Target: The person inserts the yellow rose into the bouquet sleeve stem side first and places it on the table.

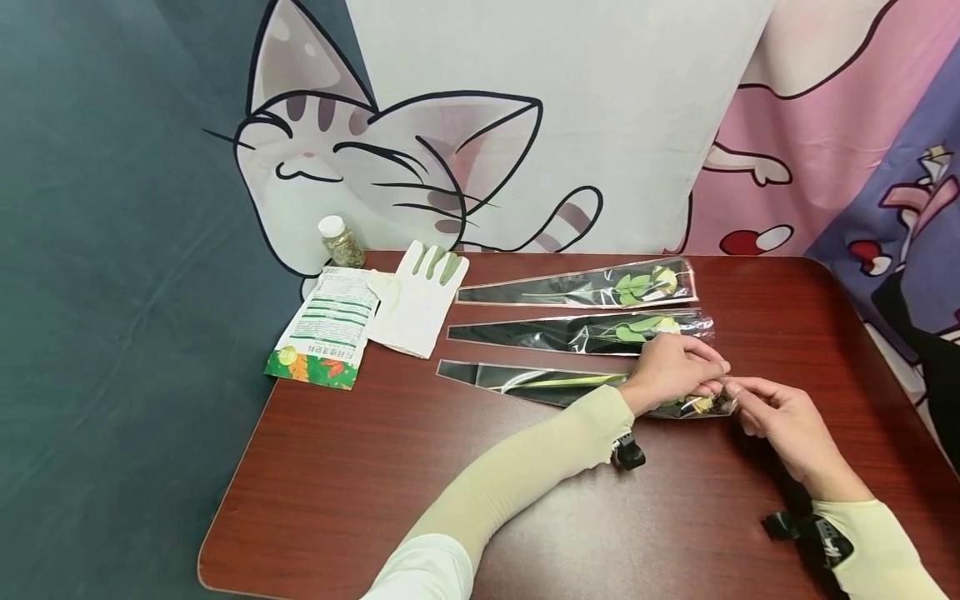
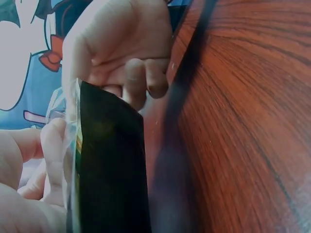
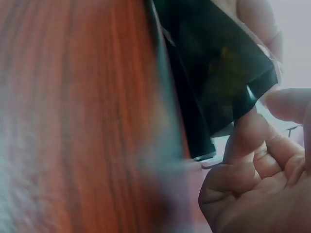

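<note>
My left hand (image 1: 675,371) lies over the wide end of the nearest clear-fronted, black-backed flower sleeve (image 1: 555,381), pinching the film at its edge. From the right, my right hand (image 1: 783,421) pinches the corner of that same end between thumb and fingers. Inside the sleeve are a green stem and a yellowish flower (image 1: 701,404), partly hidden by the left hand. In the left wrist view the sleeve's dark back (image 2: 114,160) is tilted up off the table. The right wrist view shows the sleeve's folded corner (image 3: 260,85) at the right fingertips.
Two more sleeved flowers, a middle one (image 1: 525,333) and a far one (image 1: 540,292), lie parallel behind. To the left are white gloves (image 1: 416,312), a green-and-white packet (image 1: 326,325) and a white-capped jar (image 1: 342,242). A printed cloth (image 1: 600,125) hangs behind the table (image 1: 375,483).
</note>
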A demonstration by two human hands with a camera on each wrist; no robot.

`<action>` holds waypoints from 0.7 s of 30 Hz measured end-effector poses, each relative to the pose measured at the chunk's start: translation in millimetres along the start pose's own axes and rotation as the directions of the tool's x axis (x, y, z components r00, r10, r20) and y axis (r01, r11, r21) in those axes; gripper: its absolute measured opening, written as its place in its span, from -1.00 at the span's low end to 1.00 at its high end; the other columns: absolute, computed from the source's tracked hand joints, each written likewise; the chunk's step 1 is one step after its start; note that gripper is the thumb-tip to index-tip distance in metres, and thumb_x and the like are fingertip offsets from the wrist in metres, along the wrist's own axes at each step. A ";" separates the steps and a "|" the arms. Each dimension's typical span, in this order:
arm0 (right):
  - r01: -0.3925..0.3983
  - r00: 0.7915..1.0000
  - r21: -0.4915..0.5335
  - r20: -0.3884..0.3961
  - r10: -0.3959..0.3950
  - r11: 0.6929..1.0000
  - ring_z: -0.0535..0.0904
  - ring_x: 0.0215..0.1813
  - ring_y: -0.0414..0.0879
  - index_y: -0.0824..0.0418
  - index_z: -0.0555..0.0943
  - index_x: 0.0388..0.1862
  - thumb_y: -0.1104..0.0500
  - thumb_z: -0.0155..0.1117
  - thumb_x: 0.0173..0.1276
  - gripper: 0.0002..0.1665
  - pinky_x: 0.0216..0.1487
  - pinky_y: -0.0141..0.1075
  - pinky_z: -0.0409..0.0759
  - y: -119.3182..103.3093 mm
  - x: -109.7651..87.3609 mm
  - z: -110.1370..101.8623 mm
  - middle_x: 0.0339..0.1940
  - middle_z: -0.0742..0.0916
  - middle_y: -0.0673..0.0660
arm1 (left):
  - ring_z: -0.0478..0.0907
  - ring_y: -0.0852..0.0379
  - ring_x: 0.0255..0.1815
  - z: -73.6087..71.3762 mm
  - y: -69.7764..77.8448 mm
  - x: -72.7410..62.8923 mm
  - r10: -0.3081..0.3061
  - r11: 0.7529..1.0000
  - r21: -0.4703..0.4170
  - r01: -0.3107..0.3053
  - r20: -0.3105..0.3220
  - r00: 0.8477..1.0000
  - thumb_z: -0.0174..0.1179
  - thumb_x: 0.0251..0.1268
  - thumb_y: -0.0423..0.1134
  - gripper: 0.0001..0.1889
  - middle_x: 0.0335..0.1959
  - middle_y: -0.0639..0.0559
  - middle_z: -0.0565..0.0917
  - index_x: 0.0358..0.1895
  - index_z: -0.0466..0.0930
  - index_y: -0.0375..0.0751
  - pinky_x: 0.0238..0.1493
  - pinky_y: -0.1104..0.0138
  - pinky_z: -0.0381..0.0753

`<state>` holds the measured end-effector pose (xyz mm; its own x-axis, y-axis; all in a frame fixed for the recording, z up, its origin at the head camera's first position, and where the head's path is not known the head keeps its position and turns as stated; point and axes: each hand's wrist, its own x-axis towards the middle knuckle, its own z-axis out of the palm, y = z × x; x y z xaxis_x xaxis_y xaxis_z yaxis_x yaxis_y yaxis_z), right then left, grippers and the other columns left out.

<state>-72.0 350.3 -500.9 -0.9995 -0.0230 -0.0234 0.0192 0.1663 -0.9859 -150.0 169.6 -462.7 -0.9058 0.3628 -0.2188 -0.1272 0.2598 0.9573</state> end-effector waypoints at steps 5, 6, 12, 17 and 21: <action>0.037 0.999 0.134 0.003 -0.038 0.990 0.51 -0.57 -0.17 0.24 0.78 -0.02 0.30 0.13 0.67 -0.75 -0.61 -0.21 0.41 -5.0 -1.6 -0.5 -0.43 0.81 -0.02 | 0.60 0.38 -0.77 2.4 -0.9 2.3 -0.009 1.000 0.018 0.009 -0.003 1.000 0.48 0.31 -0.24 -0.81 -0.73 0.24 0.70 -0.48 0.78 0.08 -0.61 0.52 0.66; 0.045 0.999 0.124 -0.008 -0.044 0.991 0.51 -0.58 -0.16 0.27 0.77 -0.03 0.30 0.14 0.66 -0.77 -0.60 -0.23 0.44 -6.1 -2.4 0.2 -0.43 0.81 -0.02 | 0.60 0.38 -0.77 2.9 -1.1 2.6 -0.002 0.999 0.038 0.002 -0.005 1.000 0.49 0.31 -0.23 -0.81 -0.73 0.25 0.70 -0.48 0.78 0.09 -0.61 0.52 0.65; 0.081 0.996 0.011 -0.033 -0.080 0.997 0.63 -0.55 -0.12 0.32 0.72 -0.02 0.41 0.23 0.56 -0.85 -0.59 -0.29 0.54 -9.8 -8.3 3.6 -0.44 0.80 -0.01 | 0.60 0.42 -0.76 3.8 -0.2 1.8 0.020 0.987 0.162 -0.018 -0.008 1.000 0.50 0.31 -0.09 -0.83 -0.74 0.31 0.67 -0.45 0.76 0.17 -0.57 0.57 0.63; 0.074 0.997 0.024 -0.033 -0.073 0.997 0.71 -0.48 -0.16 0.34 0.71 0.01 0.42 0.26 0.54 -0.84 -0.57 -0.35 0.62 -8.9 -13.0 3.1 -0.42 0.82 0.00 | 0.65 0.37 -0.71 -1.8 0.3 2.8 0.028 0.991 0.133 -0.033 0.037 0.999 0.46 0.37 -0.08 -0.86 -0.68 0.26 0.72 -0.39 0.76 0.11 -0.55 0.50 0.70; 0.066 0.997 0.040 -0.051 -0.064 0.997 0.72 -0.45 -0.21 0.42 0.69 0.04 0.41 0.28 0.53 -0.82 -0.54 -0.40 0.62 -8.9 -16.7 1.6 -0.36 0.85 -0.03 | 0.63 0.51 -0.60 -12.3 -1.2 9.5 0.103 0.958 0.263 -0.112 0.049 0.994 0.40 0.41 -0.04 -0.90 -0.58 0.35 0.75 -0.30 0.82 0.16 -0.43 0.60 0.63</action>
<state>-55.4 347.7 -492.0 -0.9987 0.0168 0.0486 -0.0461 0.1250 -0.9911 -163.4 161.8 -463.6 -0.8931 0.4311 -0.1284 0.0857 0.4433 0.8923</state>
